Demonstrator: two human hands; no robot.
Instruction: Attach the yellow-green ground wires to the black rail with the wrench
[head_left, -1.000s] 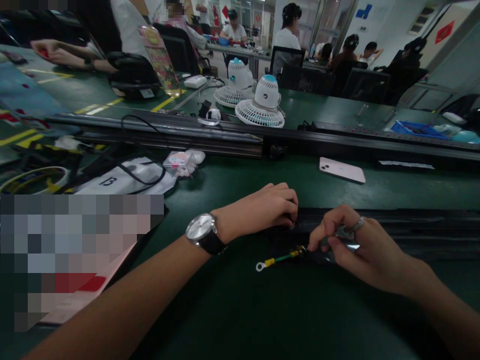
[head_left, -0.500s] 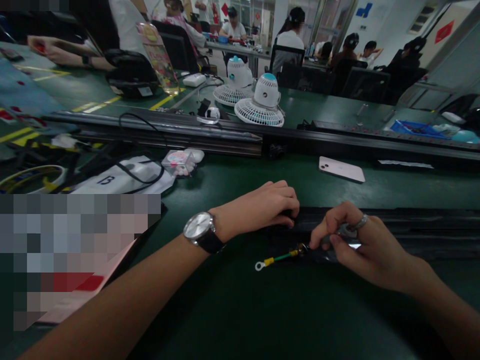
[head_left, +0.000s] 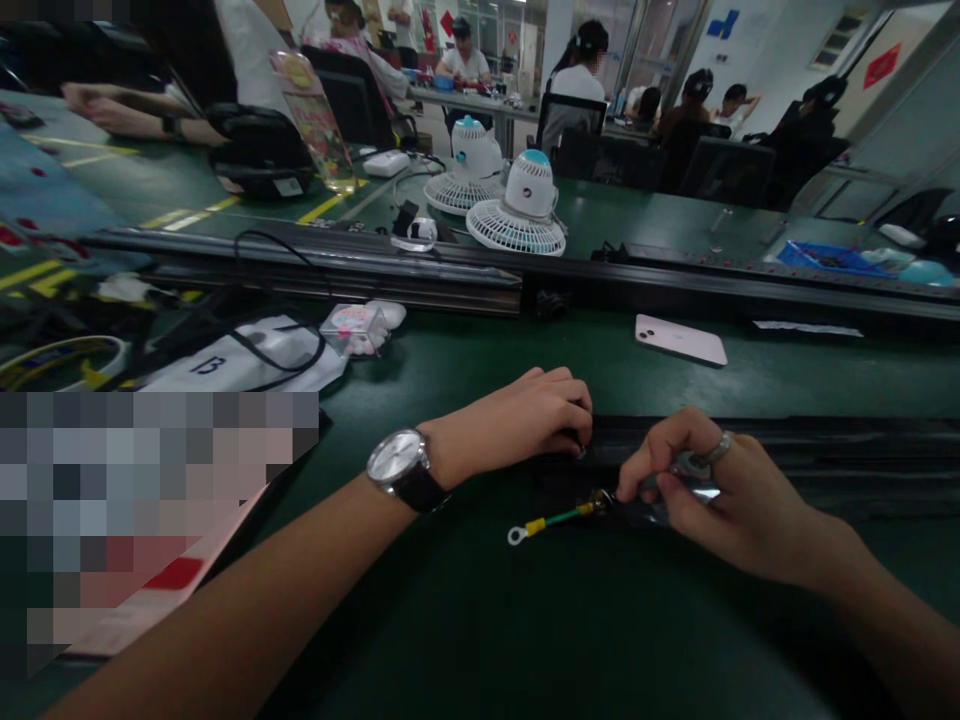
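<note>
My left hand (head_left: 536, 415), with a watch (head_left: 397, 460) at the wrist, has its fingers curled down at the left end of a long black part (head_left: 810, 445) lying on the green table. What those fingers hold, if anything, is hidden. My right hand (head_left: 727, 490), wearing a ring, is closed with thumb and fingers around something clear and shiny that I cannot make out, over the black part. Just left of its fingertips lies a short green-and-yellow wire (head_left: 562, 518) with a metal ring terminal (head_left: 516, 536) pointing left.
A pink phone (head_left: 681, 341) lies beyond the black part. Black rails (head_left: 675, 285) cross the table, with two white fans (head_left: 516, 215) behind them. At left are a clear box (head_left: 356, 328), a white bag (head_left: 247, 355) and cables. Several people sit farther back.
The left fingers have curled in slightly at the end of the black part. My right hand and the wire have hardly moved, and the camera view has shifted a little.
</note>
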